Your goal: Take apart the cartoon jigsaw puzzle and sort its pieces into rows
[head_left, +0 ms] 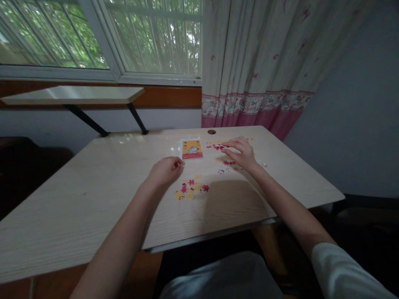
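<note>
My left hand (166, 169) rests near the middle of the table, its fingers curled together. Whatever it may hold is hidden. Just beyond its fingertips lies a yellow and red picture card (192, 149) with a white animal drawn on it. My right hand (241, 153) hovers over red and white jigsaw puzzle pieces (218, 146), thumb and forefinger spread apart beside them. Under that hand are more red pieces (229, 162) and some white ones (221, 171). Between my forearms a loose pile of yellow and red puzzle pieces (190, 189) is scattered.
The pale wooden table (109, 199) has a round cable hole (211, 132) at its back edge. A raised shelf (75, 94) on black supports stands at the back left. Behind are a window (156, 37) and a flowered curtain (249, 62). A lone white piece (264, 165) lies at the right.
</note>
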### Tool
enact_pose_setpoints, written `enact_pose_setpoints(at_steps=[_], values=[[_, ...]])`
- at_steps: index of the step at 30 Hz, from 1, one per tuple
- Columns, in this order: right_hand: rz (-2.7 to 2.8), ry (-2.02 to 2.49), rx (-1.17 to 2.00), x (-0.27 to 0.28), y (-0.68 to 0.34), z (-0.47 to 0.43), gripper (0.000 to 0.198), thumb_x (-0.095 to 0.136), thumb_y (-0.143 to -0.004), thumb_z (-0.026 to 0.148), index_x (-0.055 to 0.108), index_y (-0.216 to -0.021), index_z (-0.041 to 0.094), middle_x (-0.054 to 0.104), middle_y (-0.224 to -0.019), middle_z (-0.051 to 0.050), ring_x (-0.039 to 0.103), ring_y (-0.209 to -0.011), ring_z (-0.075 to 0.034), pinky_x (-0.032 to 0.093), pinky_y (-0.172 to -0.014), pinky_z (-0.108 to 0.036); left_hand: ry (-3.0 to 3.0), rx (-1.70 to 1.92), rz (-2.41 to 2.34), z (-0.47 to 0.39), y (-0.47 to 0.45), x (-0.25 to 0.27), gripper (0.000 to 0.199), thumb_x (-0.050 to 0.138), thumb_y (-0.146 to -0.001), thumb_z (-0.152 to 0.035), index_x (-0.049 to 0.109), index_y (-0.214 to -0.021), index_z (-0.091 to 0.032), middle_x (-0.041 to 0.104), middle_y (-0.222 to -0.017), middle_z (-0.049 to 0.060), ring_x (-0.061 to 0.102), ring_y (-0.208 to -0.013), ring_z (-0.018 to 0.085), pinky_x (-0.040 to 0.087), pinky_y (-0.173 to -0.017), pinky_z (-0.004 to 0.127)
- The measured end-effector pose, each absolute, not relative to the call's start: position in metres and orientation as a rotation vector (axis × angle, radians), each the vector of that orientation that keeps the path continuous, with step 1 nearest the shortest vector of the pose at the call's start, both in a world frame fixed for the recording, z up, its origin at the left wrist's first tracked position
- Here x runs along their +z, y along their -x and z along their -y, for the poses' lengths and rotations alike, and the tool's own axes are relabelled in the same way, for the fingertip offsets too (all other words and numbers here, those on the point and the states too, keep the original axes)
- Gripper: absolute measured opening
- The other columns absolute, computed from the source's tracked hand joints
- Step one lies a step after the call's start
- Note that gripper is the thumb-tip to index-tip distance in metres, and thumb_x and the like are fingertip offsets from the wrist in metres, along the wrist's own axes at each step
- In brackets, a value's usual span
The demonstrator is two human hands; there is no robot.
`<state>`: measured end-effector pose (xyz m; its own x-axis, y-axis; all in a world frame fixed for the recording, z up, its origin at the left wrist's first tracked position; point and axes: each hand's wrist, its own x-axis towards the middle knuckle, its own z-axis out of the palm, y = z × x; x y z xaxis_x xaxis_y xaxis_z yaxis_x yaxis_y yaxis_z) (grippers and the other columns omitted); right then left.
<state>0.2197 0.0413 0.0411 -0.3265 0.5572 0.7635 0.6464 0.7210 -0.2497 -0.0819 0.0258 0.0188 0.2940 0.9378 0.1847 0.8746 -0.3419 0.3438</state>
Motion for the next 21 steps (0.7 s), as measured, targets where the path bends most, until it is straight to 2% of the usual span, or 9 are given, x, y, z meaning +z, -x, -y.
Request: enact_pose_setpoints(at_steps=[5, 10, 14, 21], values=[[2.289, 1.064, 0.062, 0.026, -0.230, -0.057, 0.019, 0.064, -0.078, 0.037, 0.070, -0.088, 0.023, 0.067, -0.086, -0.004, 0.057, -0.085, -0.018, 0.039, -0.081, -0.034, -2.397, 0.455, -1.724, -0.026, 0.084, 0.021, 0.024, 0.049, -0.078, -0.032, 0.066, -0.087, -0.018, 0.066, -0.079, 0.008, 0.054, -0.064, 0.017, 0.033, -0.055, 0.026], [2.429, 1.177, 0.249, 0.005, -0.233, -0.068, 0.019, 0.064, -0.077, 0.038, 0.071, -0.085, 0.022, 0.068, -0.082, -0.003, 0.059, -0.078, -0.016, 0.041, -0.075, -0.030, -2.421, 0.408, -1.722, -0.024, 0.083, 0.021, 0.024, 0.047, -0.079, -0.032, 0.065, -0.087, -0.018, 0.066, -0.081, 0.009, 0.055, -0.068, 0.019, 0.033, -0.057, 0.027], [2.489, 1.196, 0.236, 0.002, -0.231, -0.068, 0.021, 0.063, -0.077, 0.040, 0.072, -0.086, 0.022, 0.067, -0.079, -0.004, 0.058, -0.075, -0.016, 0.041, -0.070, -0.028, -2.429, 0.375, -1.724, -0.025, 0.084, 0.021, 0.025, 0.047, -0.080, -0.034, 0.065, -0.087, -0.018, 0.066, -0.081, 0.009, 0.056, -0.068, 0.019, 0.033, -0.058, 0.027], [2.550, 1.216, 0.180, 0.004, -0.235, -0.069, 0.022, 0.064, -0.076, 0.038, 0.071, -0.089, 0.022, 0.067, -0.084, -0.005, 0.058, -0.081, -0.018, 0.041, -0.074, -0.029, -2.436, 0.302, -1.732, -0.027, 0.085, 0.020, 0.027, 0.046, -0.081, -0.037, 0.064, -0.089, -0.018, 0.067, -0.085, 0.009, 0.056, -0.069, 0.018, 0.033, -0.057, 0.026]])
